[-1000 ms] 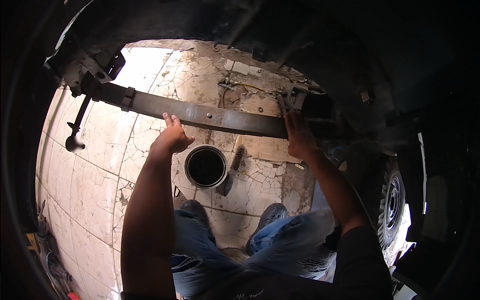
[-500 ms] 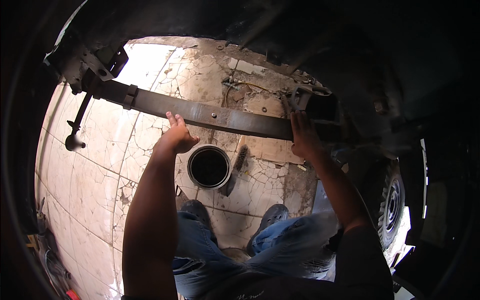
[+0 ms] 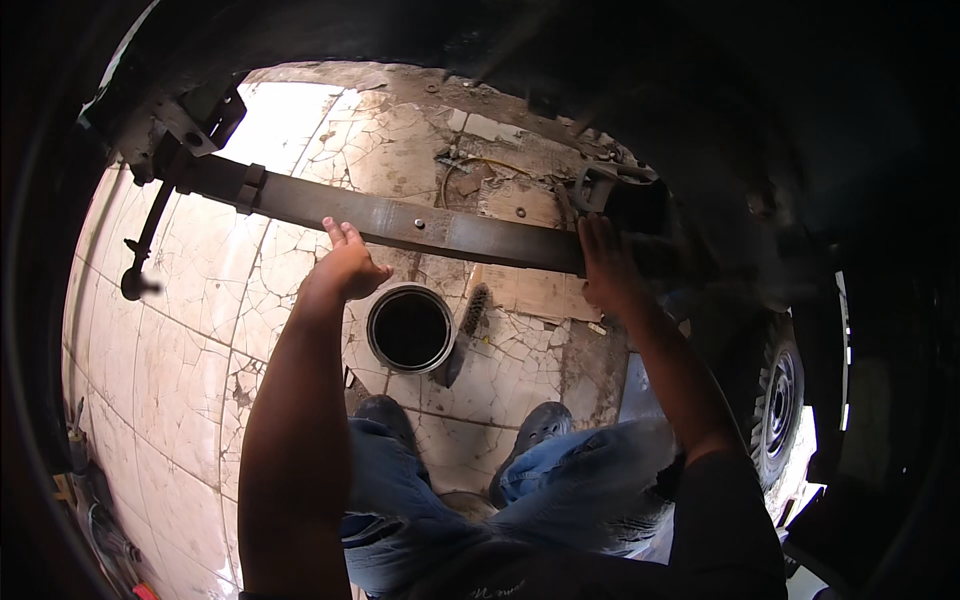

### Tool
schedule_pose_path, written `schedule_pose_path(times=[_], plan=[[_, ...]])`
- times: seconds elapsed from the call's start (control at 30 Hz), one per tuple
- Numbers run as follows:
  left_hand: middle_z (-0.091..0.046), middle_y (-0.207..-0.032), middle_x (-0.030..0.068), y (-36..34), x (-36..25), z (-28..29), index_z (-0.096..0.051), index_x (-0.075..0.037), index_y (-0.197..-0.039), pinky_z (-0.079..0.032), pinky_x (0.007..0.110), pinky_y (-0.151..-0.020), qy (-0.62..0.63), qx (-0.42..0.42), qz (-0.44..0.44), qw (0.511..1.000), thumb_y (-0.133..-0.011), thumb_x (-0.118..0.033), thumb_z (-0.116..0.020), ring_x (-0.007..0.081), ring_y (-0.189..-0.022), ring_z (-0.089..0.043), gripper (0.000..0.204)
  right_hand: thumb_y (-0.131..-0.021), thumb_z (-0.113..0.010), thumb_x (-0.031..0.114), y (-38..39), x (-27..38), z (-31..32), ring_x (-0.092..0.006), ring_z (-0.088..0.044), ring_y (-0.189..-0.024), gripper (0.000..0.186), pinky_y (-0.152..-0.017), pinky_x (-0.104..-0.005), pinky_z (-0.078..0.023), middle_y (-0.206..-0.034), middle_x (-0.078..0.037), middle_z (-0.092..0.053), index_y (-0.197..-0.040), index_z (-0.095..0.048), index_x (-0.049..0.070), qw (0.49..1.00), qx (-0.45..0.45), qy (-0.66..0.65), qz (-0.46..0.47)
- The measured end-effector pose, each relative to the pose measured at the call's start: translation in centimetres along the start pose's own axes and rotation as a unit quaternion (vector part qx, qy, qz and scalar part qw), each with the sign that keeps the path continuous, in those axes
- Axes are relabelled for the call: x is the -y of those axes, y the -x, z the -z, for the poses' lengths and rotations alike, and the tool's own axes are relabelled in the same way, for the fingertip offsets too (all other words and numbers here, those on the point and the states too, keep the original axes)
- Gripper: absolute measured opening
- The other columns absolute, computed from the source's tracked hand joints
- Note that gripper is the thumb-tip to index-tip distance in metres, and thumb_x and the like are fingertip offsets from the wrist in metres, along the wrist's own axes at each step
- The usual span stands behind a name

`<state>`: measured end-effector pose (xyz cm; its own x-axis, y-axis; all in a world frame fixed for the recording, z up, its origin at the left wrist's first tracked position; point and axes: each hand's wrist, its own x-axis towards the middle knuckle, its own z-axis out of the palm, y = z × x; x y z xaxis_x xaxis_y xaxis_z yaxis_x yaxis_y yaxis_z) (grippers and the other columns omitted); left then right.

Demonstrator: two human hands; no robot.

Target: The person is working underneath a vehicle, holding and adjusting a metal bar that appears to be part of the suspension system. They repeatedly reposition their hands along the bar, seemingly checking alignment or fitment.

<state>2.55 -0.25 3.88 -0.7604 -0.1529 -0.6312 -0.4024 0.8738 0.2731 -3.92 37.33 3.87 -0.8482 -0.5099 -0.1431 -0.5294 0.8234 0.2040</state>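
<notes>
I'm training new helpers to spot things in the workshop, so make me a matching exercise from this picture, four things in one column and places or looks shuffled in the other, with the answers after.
Column one:
1. Leaf spring
2. Open can
3. Bristled brush
4. Wheel

Column two:
A. Just right of the can
B. Round mouth, dark inside
C. Toward the right edge, with a chunky tread
D. Running across at the left hand and right hand

Pairs: 1-D, 2-B, 3-A, 4-C
</notes>
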Motion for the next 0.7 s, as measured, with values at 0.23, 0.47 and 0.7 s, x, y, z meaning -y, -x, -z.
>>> schedule_pose_path(times=[0.23,0.47,0.7], plan=[[0.016,-0.145,0.0397,-0.5,1.9,-0.6,0.003,0.016,-0.141,-0.027,0.038,-0.112,0.01,-0.005,-0.023,1.0,-0.086,-0.045,-0.062,0.0439,-0.139,-0.016,0.105,-0.069,-0.069,0.01,2.5,0.9,-0.1,-0.0363,-0.023,-0.14,0.094,-0.113,-0.0534,-0.021,-0.151,-0.022,-0.02,-0.146,-0.016,-0.001,0.999,0.032,0.006,-0.007],[0.014,-0.145,0.0412,-0.1,0.3,-0.3,0.001,0.017,-0.141,-0.03,0.039,-0.111,-0.019,-0.01,0.004,1.0,-0.086,-0.043,-0.062,0.0443,-0.137,-0.021,0.103,-0.066,-0.072,0.011,1.0,0.6,0.6,-0.0361,-0.022,-0.14,0.099,-0.113,-0.0532,-0.021,-0.151,-0.022,-0.019,-0.146,-0.016,-0.001,0.998,0.038,0.021,-0.042],[-0.012,-0.157,0.0153,1.8,-1.5,0.5,-0.021,-0.004,-0.148,-0.034,0.054,-0.103,-0.119,-0.073,0.056,0.989,-0.087,-0.038,-0.058,0.0342,-0.13,-0.043,0.079,-0.067,-0.069,0.01,1.6,1.5,1.4,-0.0375,-0.02,-0.141,0.096,-0.113,-0.0536,-0.02,-0.151,-0.024,-0.017,-0.146,-0.014,-0.003,0.996,0.065,0.011,-0.057]])
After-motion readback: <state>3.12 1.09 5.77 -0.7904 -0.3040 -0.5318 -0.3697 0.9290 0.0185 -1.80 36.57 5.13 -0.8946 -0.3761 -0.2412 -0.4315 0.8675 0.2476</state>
